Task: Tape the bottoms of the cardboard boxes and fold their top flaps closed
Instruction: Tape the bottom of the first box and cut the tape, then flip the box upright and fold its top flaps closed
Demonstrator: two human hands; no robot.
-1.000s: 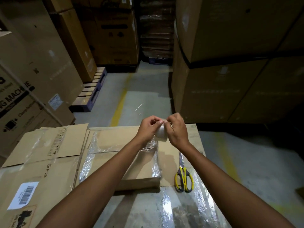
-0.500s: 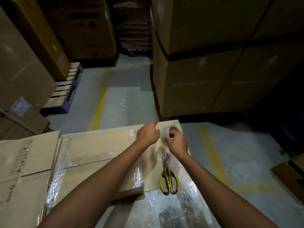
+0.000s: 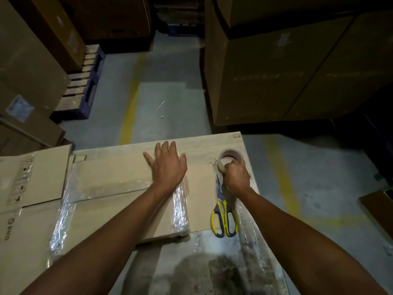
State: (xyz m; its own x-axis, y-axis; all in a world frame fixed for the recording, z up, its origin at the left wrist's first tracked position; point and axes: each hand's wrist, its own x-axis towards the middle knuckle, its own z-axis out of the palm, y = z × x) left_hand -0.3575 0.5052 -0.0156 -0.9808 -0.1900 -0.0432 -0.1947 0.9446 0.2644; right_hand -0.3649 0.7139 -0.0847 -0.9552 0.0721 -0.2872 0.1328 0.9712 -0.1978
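Our left hand point(image 3: 168, 169) lies flat on the cardboard box point(image 3: 110, 177); our right hand point(image 3: 237, 177) grips what seems a tape roll point(image 3: 221, 166).

Flat cardboard box point(image 3: 119, 179), tape roll point(image 3: 221, 166) lying beside

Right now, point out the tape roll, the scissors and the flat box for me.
tape roll point(image 3: 221, 166), head view, outer wall at its left
scissors point(image 3: 221, 202), head view, where blades meet handles
flat box point(image 3: 114, 175), head view, bare cardboard top face

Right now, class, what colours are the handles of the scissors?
The metal scissors' looped plastic handles are yellow and grey, head view.
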